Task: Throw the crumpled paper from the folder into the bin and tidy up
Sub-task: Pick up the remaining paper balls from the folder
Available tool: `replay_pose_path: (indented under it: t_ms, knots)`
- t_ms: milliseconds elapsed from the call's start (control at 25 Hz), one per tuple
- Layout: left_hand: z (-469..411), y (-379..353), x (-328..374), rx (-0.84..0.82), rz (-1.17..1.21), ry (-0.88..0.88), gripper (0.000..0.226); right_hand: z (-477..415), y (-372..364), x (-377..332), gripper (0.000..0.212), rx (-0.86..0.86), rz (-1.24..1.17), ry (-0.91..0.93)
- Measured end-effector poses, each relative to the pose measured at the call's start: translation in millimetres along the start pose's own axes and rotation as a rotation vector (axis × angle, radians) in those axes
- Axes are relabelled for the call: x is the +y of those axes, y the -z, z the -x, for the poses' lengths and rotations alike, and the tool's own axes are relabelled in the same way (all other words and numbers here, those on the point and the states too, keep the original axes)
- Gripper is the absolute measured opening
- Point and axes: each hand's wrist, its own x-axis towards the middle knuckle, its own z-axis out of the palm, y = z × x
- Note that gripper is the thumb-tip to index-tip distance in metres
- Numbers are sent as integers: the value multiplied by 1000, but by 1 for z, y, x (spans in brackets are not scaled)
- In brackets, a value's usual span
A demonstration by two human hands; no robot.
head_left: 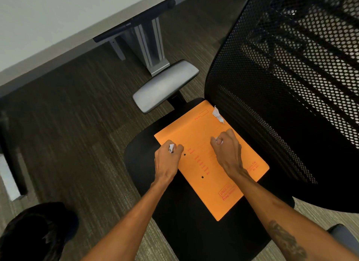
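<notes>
An orange folder lies closed on the black seat of an office chair. My left hand hovers at the folder's left edge, its fingers curled round a small crumpled white paper. My right hand sits over the folder's middle, fist closed on another bit of white paper, mostly hidden by the fingers. A third crumpled white scrap lies loose on the folder's far corner, close to the chair back.
The chair's black mesh backrest rises at the right, and a grey armrest juts out beyond the seat. A desk edge and its metal leg stand beyond on brown carpet. A dark bin with a black liner sits at the lower left.
</notes>
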Motion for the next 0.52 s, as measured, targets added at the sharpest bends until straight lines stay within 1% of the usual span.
replay_pose_path:
  t_ms: [120,160,240,280,360,440,520]
  knots:
    - [-5,-5,4,33,-31,-62,41,-15,8,-2,31,86,59,22]
    - [-7,-7,6,33,-31,-75,40,-20,10,-5,27,100,78,43]
    - [-10,-10,7,41,-42,-101,36,-27,13,-10,10,101,116,102]
    - [-12,-11,7,56,-56,-120,33,-32,14,-12,13,95,141,135]
    - [-15,-14,8,88,-78,-160,33,-42,14,-16,37,62,220,188]
    - [-16,-16,7,107,-90,-172,35,-51,13,-23,53,20,308,189]
    - [-16,-17,4,112,-100,-165,36,-56,8,-29,64,-31,407,172]
